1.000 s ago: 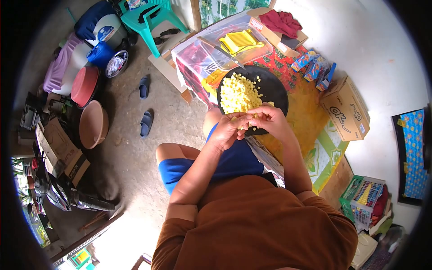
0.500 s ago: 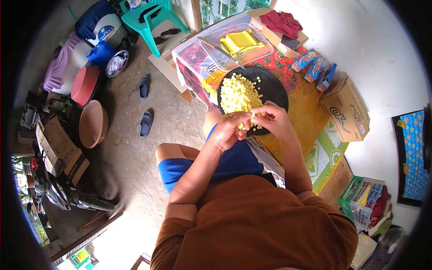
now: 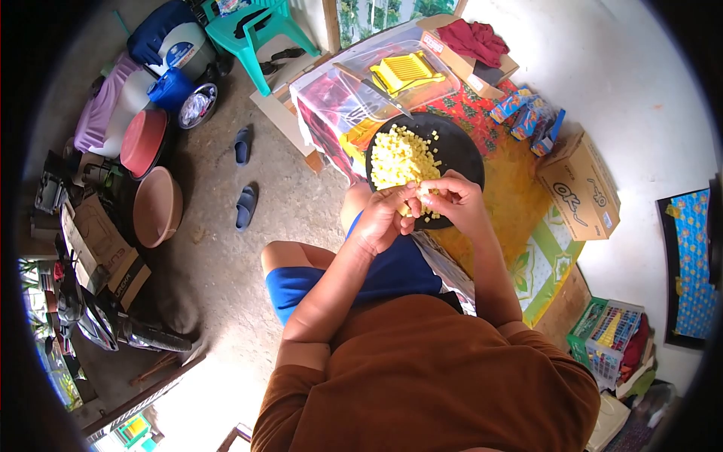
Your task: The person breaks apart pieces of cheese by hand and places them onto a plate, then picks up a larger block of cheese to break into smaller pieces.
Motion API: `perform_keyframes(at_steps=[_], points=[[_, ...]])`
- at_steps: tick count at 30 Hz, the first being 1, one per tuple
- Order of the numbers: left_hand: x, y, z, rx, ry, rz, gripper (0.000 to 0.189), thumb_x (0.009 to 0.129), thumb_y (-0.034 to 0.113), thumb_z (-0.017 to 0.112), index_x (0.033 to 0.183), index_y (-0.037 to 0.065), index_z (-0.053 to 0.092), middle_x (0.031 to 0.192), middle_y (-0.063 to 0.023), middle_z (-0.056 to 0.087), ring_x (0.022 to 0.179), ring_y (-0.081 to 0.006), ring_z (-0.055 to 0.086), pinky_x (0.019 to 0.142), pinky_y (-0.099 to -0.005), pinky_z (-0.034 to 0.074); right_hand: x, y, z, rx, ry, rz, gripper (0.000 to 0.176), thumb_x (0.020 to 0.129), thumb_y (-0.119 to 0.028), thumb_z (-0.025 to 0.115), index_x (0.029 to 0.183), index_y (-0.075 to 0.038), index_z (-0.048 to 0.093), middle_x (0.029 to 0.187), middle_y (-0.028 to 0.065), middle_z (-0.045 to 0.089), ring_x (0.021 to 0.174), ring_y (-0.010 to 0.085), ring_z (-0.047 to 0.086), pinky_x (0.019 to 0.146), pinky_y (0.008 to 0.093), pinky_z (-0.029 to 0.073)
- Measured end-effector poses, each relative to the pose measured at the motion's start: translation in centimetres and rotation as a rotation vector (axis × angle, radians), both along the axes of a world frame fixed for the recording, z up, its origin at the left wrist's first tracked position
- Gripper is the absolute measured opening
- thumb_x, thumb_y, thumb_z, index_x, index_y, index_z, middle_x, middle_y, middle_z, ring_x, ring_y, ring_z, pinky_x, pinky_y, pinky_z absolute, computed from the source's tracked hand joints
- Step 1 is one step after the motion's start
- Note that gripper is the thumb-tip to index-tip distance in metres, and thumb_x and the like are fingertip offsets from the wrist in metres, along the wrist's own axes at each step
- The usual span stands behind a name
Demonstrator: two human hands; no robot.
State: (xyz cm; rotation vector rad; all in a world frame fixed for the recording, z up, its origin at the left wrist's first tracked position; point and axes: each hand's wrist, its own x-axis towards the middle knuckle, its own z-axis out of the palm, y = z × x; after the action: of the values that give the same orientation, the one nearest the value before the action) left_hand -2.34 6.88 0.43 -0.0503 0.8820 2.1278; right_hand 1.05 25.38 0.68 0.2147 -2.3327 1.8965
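Note:
A heap of small pale yellow cubes [image 3: 403,154] fills the left side of a round black tray [image 3: 459,147], with a few loose cubes beside it. Over the near edge of the tray, my left hand [image 3: 382,215] is closed, with pale yellow pieces showing at its fingers. My right hand [image 3: 458,202] meets it fingertip to fingertip, pinching at a small pale piece between them. The fingers partly cover that piece, so its exact kind cannot be made out.
Behind the tray lie a knife [image 3: 373,89] and a clear plastic container [image 3: 320,94] with a yellow rack [image 3: 407,73]. To the right are blue packets [image 3: 531,120] and a cardboard box [image 3: 578,187]. Basins [image 3: 158,207] and slippers [image 3: 245,207] are on the floor at left.
The fingertips shift slightly against each other around the small piece. The whole view moves a little; the heap and tray look the same.

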Motion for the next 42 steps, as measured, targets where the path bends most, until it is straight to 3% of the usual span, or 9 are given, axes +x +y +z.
perform_keyframes(at_steps=[11,16,20,25,30,33,36,39,42], points=[[0.0,0.1,0.6,-0.020,-0.051,0.038,0.021,0.090,0.022,0.061,0.099,0.003,0.059,0.069,-0.0053,0.056,0.049,-0.0128,0.046,0.044,-0.0246,0.035,0.0,0.0,-1.0,-0.164,-0.118,-0.086,0.018,0.082,-0.003,0.070,0.099,-0.002,0.069,0.074,-0.0068,0.050,0.064,0.0006,0.042,0.056,0.0184,0.035],[-0.7,-0.3,-2.8,-0.046,-0.065,0.046,0.032,0.095,0.034,0.054,0.114,0.009,0.055,0.081,-0.0025,0.060,0.062,-0.0129,0.053,0.056,-0.0264,0.042,-3.3,3.6,-5.1,0.057,-0.177,-0.267,0.022,0.083,-0.012,0.068,0.103,-0.001,0.067,0.069,-0.0047,0.054,0.063,0.0032,0.047,0.058,0.0201,0.038],[-0.6,-0.3,-3.5,0.101,-0.180,0.084,0.050,0.094,0.044,0.050,0.120,0.002,0.051,0.090,-0.0116,0.063,0.073,-0.0203,0.060,0.066,-0.0327,0.050,-6.7,6.8,-11.4,0.290,-0.192,-0.343,0.030,0.080,-0.013,0.067,0.108,-0.005,0.067,0.070,0.0009,0.058,0.062,0.0092,0.051,0.061,0.0242,0.043],[-1.0,-0.5,-4.2,0.207,-0.166,0.071,0.054,0.095,0.050,0.043,0.119,0.002,0.051,0.105,-0.0171,0.063,0.091,-0.0265,0.064,0.080,-0.0392,0.053,-7.5,6.0,-9.8,0.425,-0.338,-0.339,0.029,0.079,-0.012,0.067,0.107,-0.007,0.069,0.070,0.0044,0.060,0.064,0.0126,0.055,0.063,0.0254,0.045],[-1.2,-0.5,-4.4,0.229,-0.159,0.085,0.055,0.097,0.050,0.038,0.120,0.002,0.050,0.107,-0.0178,0.063,0.097,-0.0278,0.064,0.083,-0.0406,0.053,-7.5,5.9,-10.8,0.159,-0.129,-0.301,0.026,0.086,-0.017,0.065,0.108,-0.003,0.066,0.071,-0.0002,0.059,0.064,0.0082,0.053,0.063,0.0238,0.044],[-1.0,-0.2,-3.6,0.246,-0.162,0.088,0.051,0.098,0.045,0.040,0.121,0.001,0.049,0.107,-0.0180,0.063,0.098,-0.0283,0.064,0.084,-0.0414,0.052,-6.3,5.9,-10.3,0.191,-0.137,-0.320,0.025,0.088,-0.019,0.064,0.106,-0.001,0.065,0.072,-0.0033,0.058,0.063,0.0069,0.051,0.062,0.0236,0.044],[-0.8,-0.2,-2.1,0.186,-0.119,0.105,0.038,0.095,0.028,0.050,0.119,-0.002,0.049,0.106,-0.0181,0.063,0.099,-0.0284,0.064,0.083,-0.0409,0.053,-3.8,3.6,-4.9,-0.116,-0.441,-0.259,0.027,0.088,-0.017,0.064,0.110,-0.002,0.063,0.084,-0.0018,0.060,0.072,0.0076,0.055,0.068,0.0243,0.046],[-0.7,-0.1,-2.7,0.118,-0.035,0.133,0.028,0.088,0.006,0.057,0.114,-0.005,0.052,0.104,-0.0176,0.063,0.097,-0.0276,0.065,0.080,-0.0379,0.056,-2.2,3.0,-5.9,-0.609,-0.480,-0.111,0.031,0.088,-0.011,0.060,0.118,-0.003,0.057,0.103,0.0048,0.061,0.092,0.0122,0.058,0.081,0.0284,0.049],[-0.6,0.1,-3.1,0.047,0.011,0.175,0.023,0.084,-0.006,0.059,0.107,-0.006,0.056,0.099,-0.0164,0.064,0.092,-0.0263,0.067,0.076,-0.0345,0.058,-1.3,2.6,-5.2,-0.851,-0.513,0.052,0.035,0.089,-0.005,0.054,0.124,-0.003,0.052,0.116,0.0118,0.057,0.111,0.0188,0.055,0.097,0.0345,0.046]])
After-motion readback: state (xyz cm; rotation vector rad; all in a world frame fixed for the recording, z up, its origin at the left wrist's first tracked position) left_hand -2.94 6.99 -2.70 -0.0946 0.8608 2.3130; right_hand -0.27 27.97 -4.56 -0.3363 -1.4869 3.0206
